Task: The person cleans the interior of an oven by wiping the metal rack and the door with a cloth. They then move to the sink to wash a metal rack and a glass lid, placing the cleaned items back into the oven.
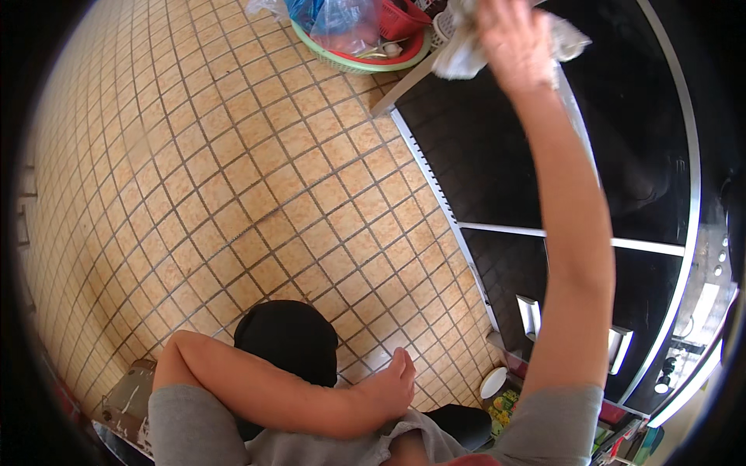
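My right hand (517,49) is stretched far forward at the top right, pressing a whitish cloth (460,61) near the black glossy cabinet front (478,145) with silver trim. The cloth spreads out on both sides of the fingers, and the hand is slightly blurred. Across my lap lies my left arm, bent at the elbow. My left hand (391,384) is by my body with its fingers extended; nothing shows in it, though its palm side is hidden.
Beige floor tiles (233,175) spread to the left. A green basket (349,64) holds plastic bags and a red basket (405,20), beside a pale leg (402,87). White handles (529,316) project from the cabinet. A brown, worn object (128,390) stands at lower left.
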`<state>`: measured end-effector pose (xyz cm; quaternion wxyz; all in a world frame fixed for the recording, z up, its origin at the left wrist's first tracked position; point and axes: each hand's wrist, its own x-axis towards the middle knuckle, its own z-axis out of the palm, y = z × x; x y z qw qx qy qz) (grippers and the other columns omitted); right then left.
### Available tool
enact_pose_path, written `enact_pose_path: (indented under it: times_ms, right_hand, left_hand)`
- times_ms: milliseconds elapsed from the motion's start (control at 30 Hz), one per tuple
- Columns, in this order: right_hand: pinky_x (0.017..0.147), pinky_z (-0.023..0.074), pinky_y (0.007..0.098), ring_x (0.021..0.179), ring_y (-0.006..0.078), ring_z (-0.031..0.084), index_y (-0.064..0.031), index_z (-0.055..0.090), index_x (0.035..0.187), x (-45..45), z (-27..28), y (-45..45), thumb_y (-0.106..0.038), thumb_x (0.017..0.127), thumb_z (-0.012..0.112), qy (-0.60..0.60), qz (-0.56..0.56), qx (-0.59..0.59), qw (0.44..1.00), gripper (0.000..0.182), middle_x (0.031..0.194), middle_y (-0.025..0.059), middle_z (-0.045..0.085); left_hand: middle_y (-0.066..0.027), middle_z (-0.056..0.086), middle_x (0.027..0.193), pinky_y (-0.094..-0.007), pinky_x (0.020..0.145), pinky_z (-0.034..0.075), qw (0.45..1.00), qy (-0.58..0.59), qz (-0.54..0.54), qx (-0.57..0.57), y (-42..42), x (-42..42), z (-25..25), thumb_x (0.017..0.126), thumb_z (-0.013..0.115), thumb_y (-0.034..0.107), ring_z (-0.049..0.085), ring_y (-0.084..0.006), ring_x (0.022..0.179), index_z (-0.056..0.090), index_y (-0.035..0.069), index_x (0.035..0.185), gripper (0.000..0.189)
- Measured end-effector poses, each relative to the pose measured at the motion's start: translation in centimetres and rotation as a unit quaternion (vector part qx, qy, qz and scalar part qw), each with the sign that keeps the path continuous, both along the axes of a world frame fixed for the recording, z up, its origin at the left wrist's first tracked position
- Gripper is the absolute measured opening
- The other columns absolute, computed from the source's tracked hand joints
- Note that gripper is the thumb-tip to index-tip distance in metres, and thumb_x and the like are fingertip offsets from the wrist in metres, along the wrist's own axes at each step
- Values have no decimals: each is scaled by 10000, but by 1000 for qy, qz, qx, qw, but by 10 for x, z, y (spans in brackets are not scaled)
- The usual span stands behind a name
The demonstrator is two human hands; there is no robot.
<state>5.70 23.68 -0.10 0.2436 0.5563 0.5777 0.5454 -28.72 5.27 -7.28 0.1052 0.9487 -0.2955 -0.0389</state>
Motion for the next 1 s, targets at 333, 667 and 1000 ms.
enact_pose_path:
  times_ms: [333, 667, 1000]
  right_hand:
    - [875, 335, 319, 1177, 202, 348, -57, 577, 1137, 10, -245, -102, -189, 755, 525, 111, -61, -243, 962, 407, 1312, 60, 367]
    - [822, 358, 312, 1088, 171, 394, -86, 653, 932, 2, -64, -76, -210, 663, 550, 4, 5, -156, 988, 313, 1113, 18, 487]
    - [726, 372, 314, 1006, 189, 447, -63, 613, 971, 8, 140, -77, -176, 703, 535, -82, 48, 152, 984, 301, 1100, 45, 488]
  left_hand:
    - [-191, 501, 1184, -566, 910, 300, 992, 87, -66, 70, -11, 3, -12, 866, 370, 306, 443, -365, 1115, 405, 68, 1276, 475]
    - [-153, 582, 1069, -480, 865, 372, 973, 193, -125, -3, -7, 22, 0, 811, 494, 254, 510, -365, 1026, 500, 48, 1184, 426]
    - [-83, 602, 677, -392, 644, 396, 996, -84, -1, -42, 3, 33, -42, 730, 534, 197, 541, -246, 725, 587, 59, 1016, 321]
